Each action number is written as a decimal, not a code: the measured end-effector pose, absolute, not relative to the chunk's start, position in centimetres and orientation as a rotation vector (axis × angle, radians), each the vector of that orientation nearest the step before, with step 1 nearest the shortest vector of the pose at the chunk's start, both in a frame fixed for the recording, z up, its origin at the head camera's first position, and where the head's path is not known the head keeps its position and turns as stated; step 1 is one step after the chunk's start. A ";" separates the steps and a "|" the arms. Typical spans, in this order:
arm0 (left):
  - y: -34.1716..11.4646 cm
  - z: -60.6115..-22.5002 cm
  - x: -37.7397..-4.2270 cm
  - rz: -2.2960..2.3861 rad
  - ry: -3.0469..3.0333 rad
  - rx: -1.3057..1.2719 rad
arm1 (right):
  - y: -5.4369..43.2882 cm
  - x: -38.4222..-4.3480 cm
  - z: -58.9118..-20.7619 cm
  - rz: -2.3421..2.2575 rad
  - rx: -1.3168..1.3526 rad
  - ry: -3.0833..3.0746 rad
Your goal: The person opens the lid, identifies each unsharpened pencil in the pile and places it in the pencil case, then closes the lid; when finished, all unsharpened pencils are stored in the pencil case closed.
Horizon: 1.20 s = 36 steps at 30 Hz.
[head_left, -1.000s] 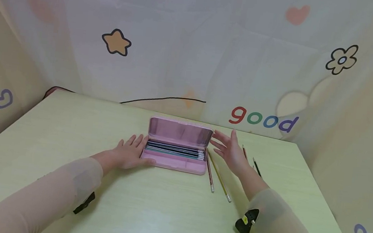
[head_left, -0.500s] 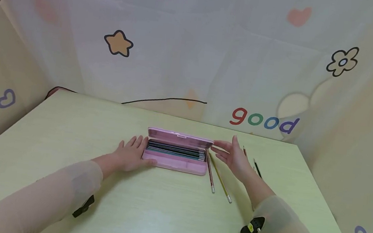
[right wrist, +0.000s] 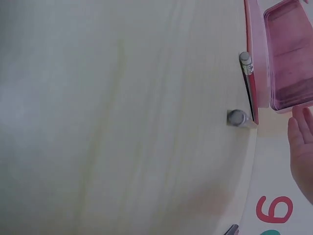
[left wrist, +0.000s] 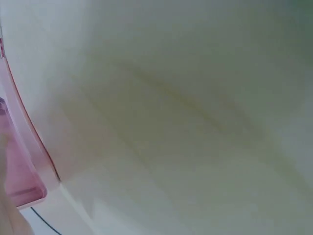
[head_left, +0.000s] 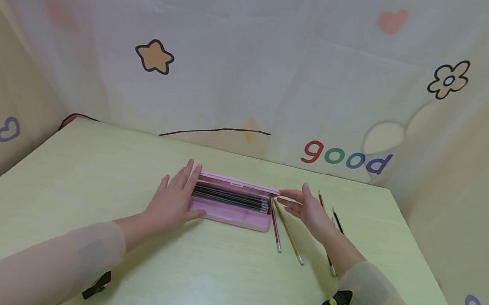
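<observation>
A pink pencil case (head_left: 230,215) lies on the table, its hinged lid (head_left: 236,183) tilted partway down. Dark and teal pencils (head_left: 231,197) lie side by side in its back compartment. At the case's left end is my left hand (head_left: 170,202), fingers extended up along the lid's left corner and thumb at the front. My right hand (head_left: 309,213) has its fingers stretched out, tips right at the lid's right edge; in the right wrist view the fingers (right wrist: 304,132) also meet the lid's end. The left wrist view catches only a corner of the lid (left wrist: 22,171).
A red-brown pencil (head_left: 276,229) and a yellow pencil (head_left: 291,238) lie just right of the case. Beyond my right hand are a black pencil (head_left: 338,220) and a red pencil (head_left: 321,199), partly hidden by the arm. A printed cloth backdrop (head_left: 235,72) stands behind the table.
The lid has swung down from nearly upright to a low tilt, my right fingers following its edge. My left hand has shifted from flat beside the case up to the lid's left corner.
</observation>
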<state>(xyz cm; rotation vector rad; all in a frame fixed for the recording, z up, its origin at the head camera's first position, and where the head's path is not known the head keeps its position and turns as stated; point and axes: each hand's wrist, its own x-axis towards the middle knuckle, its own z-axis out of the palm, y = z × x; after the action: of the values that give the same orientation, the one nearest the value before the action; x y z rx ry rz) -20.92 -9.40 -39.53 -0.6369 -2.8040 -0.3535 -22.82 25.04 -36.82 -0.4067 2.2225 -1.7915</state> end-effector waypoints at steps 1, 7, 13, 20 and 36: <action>-9.5 -39.4 -20.8 -0.320 -2.774 -0.680 | 25.1 -22.8 -36.8 -1.761 -0.410 2.241; -10.1 -38.4 -19.9 -0.145 -2.698 -0.847 | 25.4 -21.6 -36.8 -1.523 -0.512 2.407; -10.4 -38.2 -18.6 -0.071 -2.714 -0.929 | 25.0 -19.3 -36.4 -1.078 -0.669 2.713; -10.6 -38.0 -17.2 0.047 -2.786 -0.974 | 24.5 -18.6 -36.5 -0.772 -0.782 2.761; -7.7 -38.2 -19.6 0.086 -2.562 -1.056 | 23.3 -19.1 -36.8 -0.646 -0.800 2.874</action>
<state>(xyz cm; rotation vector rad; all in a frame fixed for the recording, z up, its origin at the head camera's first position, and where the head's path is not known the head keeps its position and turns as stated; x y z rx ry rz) -19.58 -7.70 -38.21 -1.0557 -2.5623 0.0857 -19.12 23.32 -36.84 -0.8002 2.8736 -0.6461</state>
